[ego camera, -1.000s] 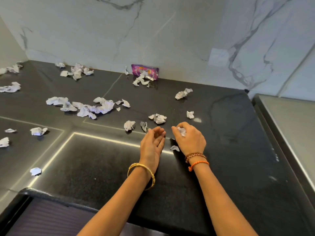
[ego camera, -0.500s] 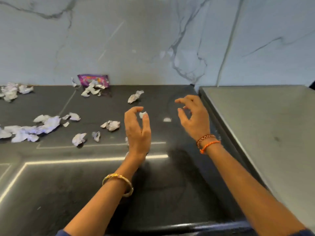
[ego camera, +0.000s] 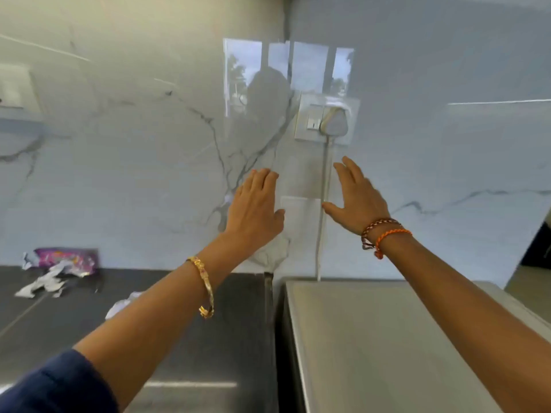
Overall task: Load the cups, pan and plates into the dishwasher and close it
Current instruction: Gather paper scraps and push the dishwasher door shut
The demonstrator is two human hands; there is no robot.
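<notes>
Nearest, at 6 o'clock, a dark surface (ego camera: 226,338) is seen to the left of a grey steel appliance top (ego camera: 387,338), with both forearms stretched out above them. Further out, the left hand (ego camera: 256,210) and the right hand (ego camera: 356,198) are held up side by side near 12 o'clock, fingers straight and spread, nothing held in either. Torn paper scraps (ego camera: 41,284) and a purple packet (ego camera: 67,259) are seen at 9 o'clock against the marble wall (ego camera: 134,144), where a wall socket (ego camera: 326,119) with a plugged-in cord is set beyond the hands; no cups, pan or plates can be made out.
</notes>
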